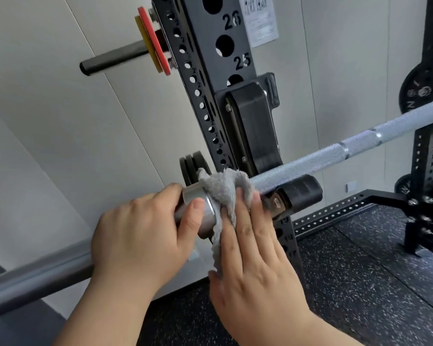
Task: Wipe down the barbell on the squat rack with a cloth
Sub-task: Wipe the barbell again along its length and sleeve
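A silver barbell (335,149) rests across the black squat rack (210,78), running from lower left to upper right. My left hand (140,236) grips its smooth sleeve right at the shiny collar (200,201). My right hand (255,248) presses a grey fluffy cloth (225,188) around the bar just inside the collar, next to the rack's J-hook (300,193). The cloth drapes over the bar and hangs below my fingers.
A storage peg (110,62) with thin red and yellow plates sticks out of the upright at upper left. Small black plates (193,163) hang behind the cloth. More plates and another upright (425,151) stand at right. Speckled rubber flooring lies below, a pale wall behind.
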{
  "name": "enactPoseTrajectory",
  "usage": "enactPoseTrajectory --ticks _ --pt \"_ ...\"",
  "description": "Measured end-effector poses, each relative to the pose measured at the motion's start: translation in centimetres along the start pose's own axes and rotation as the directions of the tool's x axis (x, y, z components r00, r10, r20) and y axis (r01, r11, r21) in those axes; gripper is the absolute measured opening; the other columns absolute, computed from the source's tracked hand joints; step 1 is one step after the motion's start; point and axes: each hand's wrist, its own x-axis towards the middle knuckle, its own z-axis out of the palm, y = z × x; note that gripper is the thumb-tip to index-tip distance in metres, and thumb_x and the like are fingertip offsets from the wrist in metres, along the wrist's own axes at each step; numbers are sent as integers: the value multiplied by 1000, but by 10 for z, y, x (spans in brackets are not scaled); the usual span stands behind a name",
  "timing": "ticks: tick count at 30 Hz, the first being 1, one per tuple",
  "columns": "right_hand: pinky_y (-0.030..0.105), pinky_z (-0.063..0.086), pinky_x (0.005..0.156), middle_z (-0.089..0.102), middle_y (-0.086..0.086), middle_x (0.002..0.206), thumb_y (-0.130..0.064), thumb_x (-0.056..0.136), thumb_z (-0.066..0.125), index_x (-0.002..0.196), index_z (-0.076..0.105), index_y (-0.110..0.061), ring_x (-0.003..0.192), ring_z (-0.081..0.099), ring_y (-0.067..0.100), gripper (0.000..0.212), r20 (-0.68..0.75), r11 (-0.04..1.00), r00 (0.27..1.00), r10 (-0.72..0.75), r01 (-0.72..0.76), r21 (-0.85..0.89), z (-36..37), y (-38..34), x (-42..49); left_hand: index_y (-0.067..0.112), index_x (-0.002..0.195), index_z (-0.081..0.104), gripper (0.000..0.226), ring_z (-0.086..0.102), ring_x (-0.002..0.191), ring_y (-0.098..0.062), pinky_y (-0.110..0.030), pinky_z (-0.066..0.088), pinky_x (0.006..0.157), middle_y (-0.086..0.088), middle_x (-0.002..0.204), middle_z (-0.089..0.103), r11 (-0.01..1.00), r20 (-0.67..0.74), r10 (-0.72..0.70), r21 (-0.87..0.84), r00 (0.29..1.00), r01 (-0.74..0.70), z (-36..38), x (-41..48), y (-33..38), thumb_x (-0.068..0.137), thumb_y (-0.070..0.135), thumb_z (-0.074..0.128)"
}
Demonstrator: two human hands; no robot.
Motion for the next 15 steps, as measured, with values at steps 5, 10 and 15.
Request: enactPoseTrajectory --ticks 5,10,15 --pt "51 20 131 18 25 172 -26 82 75 161 29 4 162 11 41 96 33 998 998 -59 57 40 -10 15 16 24 70 42 62 60 60 -40 -34 32 51 -3 57 58 999 -3 -19 -29 1000 19 -1 5 -3 95 68 6" --pt "53 32 126 24 20 172 -8 96 52 161 33 2 162 16 38 69 -7 993 999 -48 49 104 -16 8 23 23 68 40 65 56 64 -39 -35 33 53 -3 58 57 998 -33 3 -56 999 -5 -1 4 -4 92 70 2" --pt "48 48 111 40 8 167 -15 96 62 151 56 -10 147 48 36 56 -32 988 989 -142 144 55 -23 28 10 23 75 50 72 48 64 -35 -35 32 54 -2 63 60 1000 -42 8 -9 999 -9 2 5 -7 89 72 -1"
